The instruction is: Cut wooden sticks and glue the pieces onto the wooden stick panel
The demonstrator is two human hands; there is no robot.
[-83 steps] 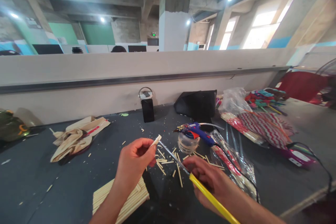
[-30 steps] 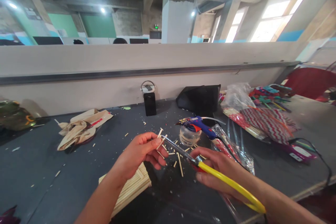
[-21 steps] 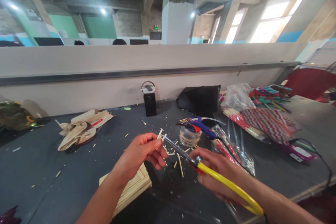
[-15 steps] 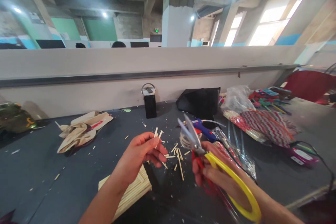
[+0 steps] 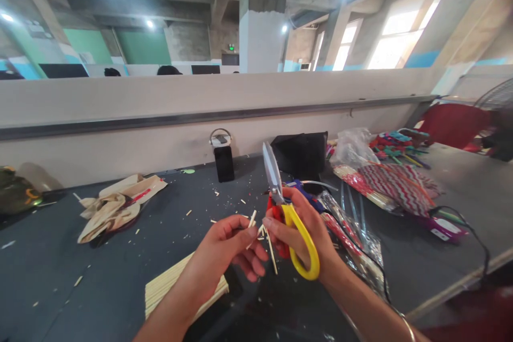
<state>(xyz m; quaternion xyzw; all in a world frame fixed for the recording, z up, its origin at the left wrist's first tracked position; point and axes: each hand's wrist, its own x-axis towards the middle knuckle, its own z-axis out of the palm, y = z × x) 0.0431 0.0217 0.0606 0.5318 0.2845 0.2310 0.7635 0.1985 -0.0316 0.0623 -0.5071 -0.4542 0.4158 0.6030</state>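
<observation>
My left hand (image 5: pixel 226 248) pinches a short wooden stick piece (image 5: pixel 252 219) between thumb and fingers, above the dark table (image 5: pixel 80 256). My right hand (image 5: pixel 304 235) grips yellow-and-red handled scissors (image 5: pixel 286 214). Their blades are closed and point straight up. The fingertips of my right hand touch the stick next to my left fingers. A flat panel of glued wooden sticks (image 5: pixel 176 288) lies under my left wrist. Cut stick bits (image 5: pixel 272 256) lie scattered below both hands.
A blue glue gun (image 5: pixel 304 192) lies behind my right hand, beside plastic-wrapped stick packs (image 5: pixel 356 246). A black phone on a stand (image 5: pixel 223 160) and a black bag (image 5: pixel 300 152) sit by the wall. Crumpled paper (image 5: pixel 116 206) is left; colourful craft supplies (image 5: pixel 393 176) right.
My right hand drew the scissors back from the stick, swung the blades upright and moved in against my left hand. My left hand kept hold of the stick piece.
</observation>
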